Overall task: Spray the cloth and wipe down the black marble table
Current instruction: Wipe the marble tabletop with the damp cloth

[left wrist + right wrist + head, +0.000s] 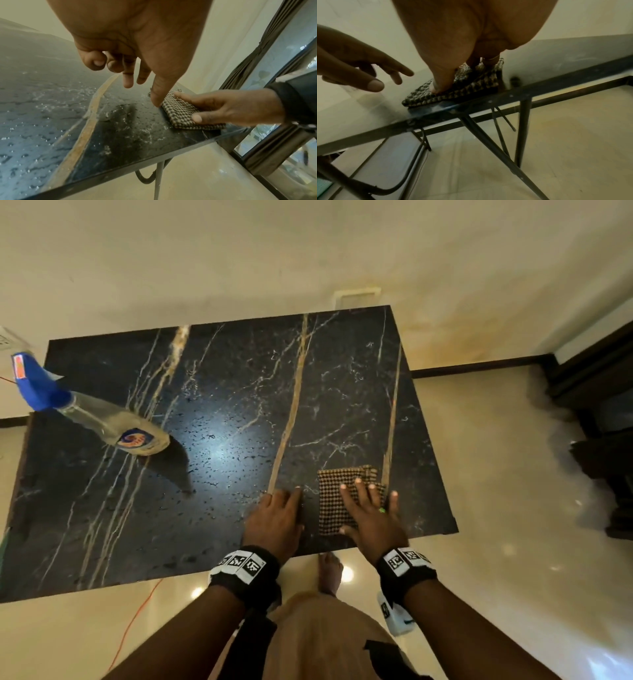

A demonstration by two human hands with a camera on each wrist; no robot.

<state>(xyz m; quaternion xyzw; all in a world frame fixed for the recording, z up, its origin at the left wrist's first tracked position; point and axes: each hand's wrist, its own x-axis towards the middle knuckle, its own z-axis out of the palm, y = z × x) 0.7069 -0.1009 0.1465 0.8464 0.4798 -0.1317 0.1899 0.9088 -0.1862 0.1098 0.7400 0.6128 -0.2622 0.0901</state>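
The black marble table point(212, 412) with pale veins carries fine droplets. A folded brown-and-cream checked cloth point(334, 501) lies flat near the table's front right corner. My right hand point(371, 508) lies flat on the cloth with spread, straight fingers; its thumb presses the cloth point(465, 86) in the right wrist view. My left hand point(277, 515) sits just left of the cloth, fingers loosely bent over the marble; its forefinger tip comes down at the cloth's point(178, 112) left edge. A clear spray bottle point(102, 419) with a blue head stands at the far left.
The table's front edge point(154, 158) runs just below both hands, with thin black metal legs point(522, 128) under it. An orange cable point(137, 614) lies on the pale tiled floor. Dark furniture point(603, 419) stands at the right, and a wall runs behind the table.
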